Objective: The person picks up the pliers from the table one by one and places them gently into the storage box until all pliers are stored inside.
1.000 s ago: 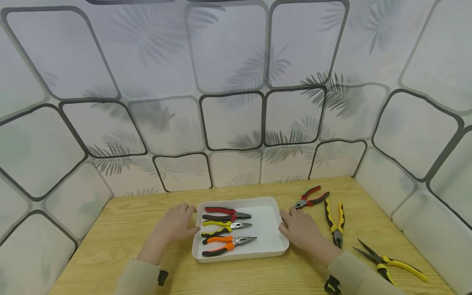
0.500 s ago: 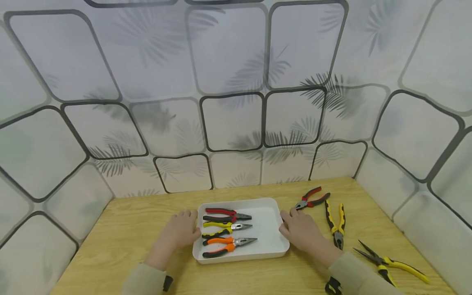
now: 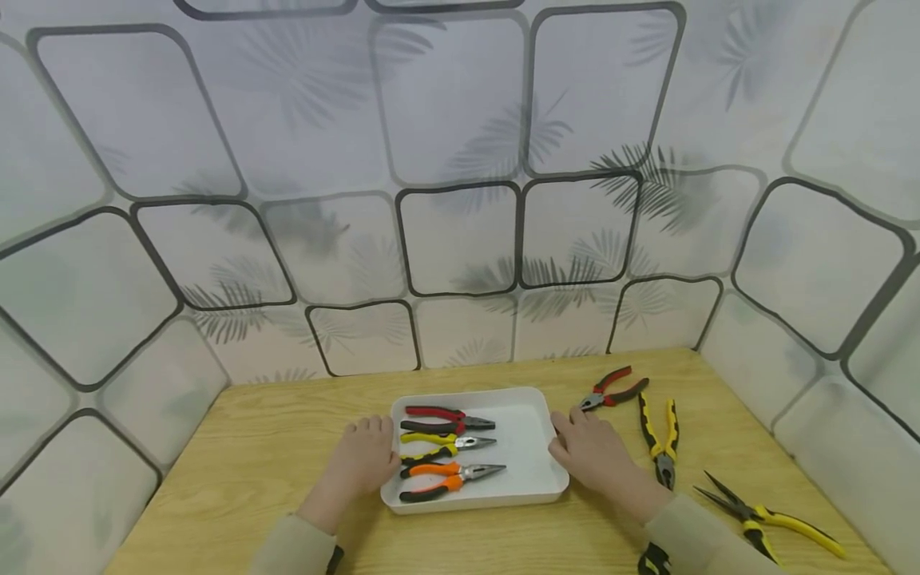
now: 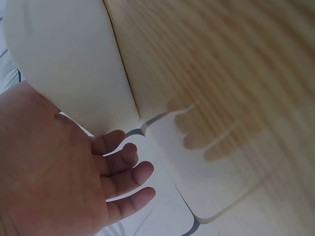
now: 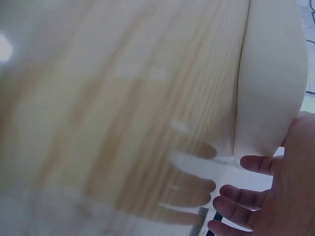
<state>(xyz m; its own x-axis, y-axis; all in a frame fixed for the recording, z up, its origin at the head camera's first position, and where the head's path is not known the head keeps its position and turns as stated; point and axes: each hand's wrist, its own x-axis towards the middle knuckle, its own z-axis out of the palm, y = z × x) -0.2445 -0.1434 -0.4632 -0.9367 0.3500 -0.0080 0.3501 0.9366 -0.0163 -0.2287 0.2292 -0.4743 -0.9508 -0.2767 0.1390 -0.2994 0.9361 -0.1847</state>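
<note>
A shallow white tray [image 3: 528,447] lies on the wooden table with three pliers side by side in its left half. The red-and-black pliers [image 3: 440,421] are at the back, the yellow-and-black pliers [image 3: 442,444] in the middle, and the orange-and-black pliers [image 3: 449,477] in front. My left hand [image 3: 362,455] is against the tray's left end, thumb at the rim. My right hand [image 3: 592,451] rests at the opposite end. In the wrist views, the fingers of both the left hand [image 4: 64,162] and right hand [image 5: 275,191] stay extended, slightly bent, beside the tray's outer wall.
Right of the tray lie red-and-black pliers [image 3: 612,389], yellow-and-black pliers [image 3: 660,443] and yellow-handled long-nose pliers [image 3: 755,515]. A dark object [image 3: 654,559] shows below the right forearm. Patterned wall covering [image 3: 460,239] encloses the table [image 3: 287,439] at the back and sides.
My left hand has moved in closer to the tray's left end. The right hand stays at its end. The whole head view has shifted slightly, and the pliers keep their places in the tray.
</note>
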